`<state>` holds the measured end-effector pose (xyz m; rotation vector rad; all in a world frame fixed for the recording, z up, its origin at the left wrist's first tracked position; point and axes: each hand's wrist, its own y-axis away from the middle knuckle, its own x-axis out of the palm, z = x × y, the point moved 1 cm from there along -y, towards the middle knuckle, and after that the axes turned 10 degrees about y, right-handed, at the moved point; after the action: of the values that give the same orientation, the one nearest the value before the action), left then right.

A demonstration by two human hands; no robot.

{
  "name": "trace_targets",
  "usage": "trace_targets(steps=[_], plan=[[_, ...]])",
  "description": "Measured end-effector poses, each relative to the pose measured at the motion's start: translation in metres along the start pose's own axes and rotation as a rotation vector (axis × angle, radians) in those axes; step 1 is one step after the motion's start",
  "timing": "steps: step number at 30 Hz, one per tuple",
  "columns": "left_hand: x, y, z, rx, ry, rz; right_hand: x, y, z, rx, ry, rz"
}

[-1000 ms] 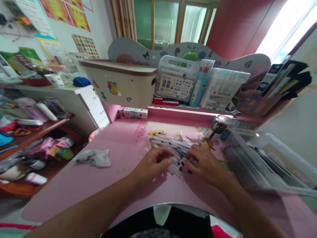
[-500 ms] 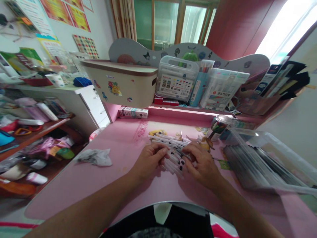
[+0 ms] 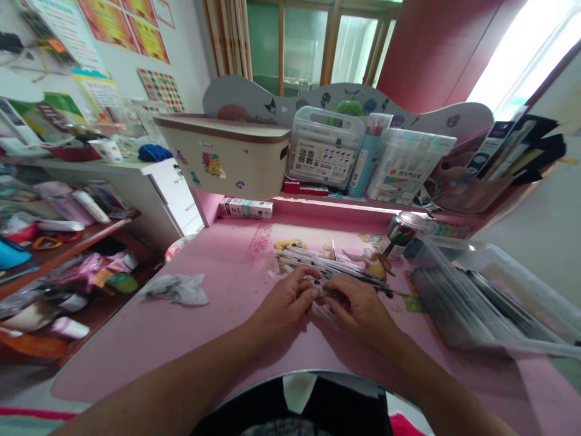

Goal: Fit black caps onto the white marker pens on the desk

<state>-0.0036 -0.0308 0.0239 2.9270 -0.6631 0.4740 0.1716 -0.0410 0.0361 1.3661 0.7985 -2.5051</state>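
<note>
My left hand (image 3: 287,301) and my right hand (image 3: 359,307) meet over the desk, their fingers curled in and almost touching. Between them is a small bunch of whitish, see-through pens (image 3: 324,313); the fingers cover most of it, and only pale ends show below. Just behind the hands, a loose row of slim white and dark pens (image 3: 313,258) lies crosswise on the desk. The right ends of that row stretch out past my right hand.
On the pink desk (image 3: 218,357), a crumpled tissue (image 3: 179,289) lies left. A clear plastic bin (image 3: 494,303) with dark-edged sleeves stands right, near a can (image 3: 402,233) of pens. Behind are a cream storage box (image 3: 227,157), marker cases (image 3: 324,148) and a small carton (image 3: 246,208).
My hands have drawn closer together, the right one moving left. The bunch of pens between them is now more covered by fingers, while more of the row behind shows at right.
</note>
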Motion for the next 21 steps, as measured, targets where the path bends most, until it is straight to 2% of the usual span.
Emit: trace_targets(steps=[3,5,7,10,15,21], plan=[[-0.013,-0.006,-0.005,0.102,-0.169,-0.152,-0.007,-0.001,-0.014,0.057,0.148,0.022],[-0.022,-0.011,-0.009,0.211,-0.448,-0.176,-0.012,0.0,-0.022,0.066,0.266,0.089],[-0.028,-0.013,-0.012,0.272,-0.708,-0.135,-0.014,0.001,-0.025,0.076,0.348,0.163],[-0.029,-0.014,-0.009,0.311,-0.941,-0.031,-0.013,0.003,-0.021,0.102,0.384,0.221],[-0.024,-0.015,0.001,0.347,-1.134,0.044,-0.008,0.006,-0.014,0.159,0.369,0.232],[-0.019,-0.024,0.006,0.295,-1.26,0.137,-0.012,0.004,-0.014,0.166,0.368,0.226]])
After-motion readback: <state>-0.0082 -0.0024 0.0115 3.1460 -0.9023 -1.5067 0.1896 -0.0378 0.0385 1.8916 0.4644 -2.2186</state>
